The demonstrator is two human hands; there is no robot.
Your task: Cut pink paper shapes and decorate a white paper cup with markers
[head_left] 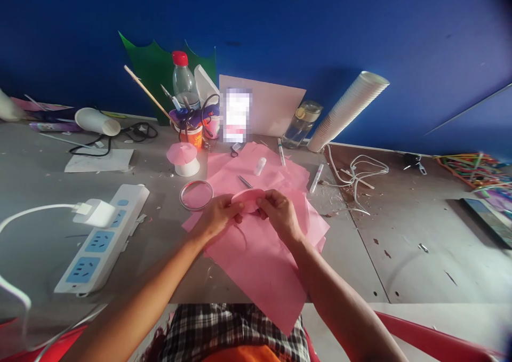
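Observation:
A rounded piece of pink paper (248, 201) is held above the desk between my two hands. My left hand (222, 212) pinches its left edge with thumb and fingers. On the opposite edge, my right hand (279, 208) has a similar pinch. Beneath them several pink paper sheets (260, 260) lie spread and overlapping, one hanging over the desk's front edge. A round clear-rimmed ring or lid (196, 195) lies left of my left hand. Just behind the held paper are a dark pen (245, 182) and a white glue stick (260, 166).
A power strip (108, 239) with a plugged white charger lies left. Behind stand a paper cup with a pink top (184, 162), a red-capped bottle (184, 82), a bright-screened phone (237, 114) and a leaning stack of paper cups (348, 111). A white cable (362, 170) tangles right.

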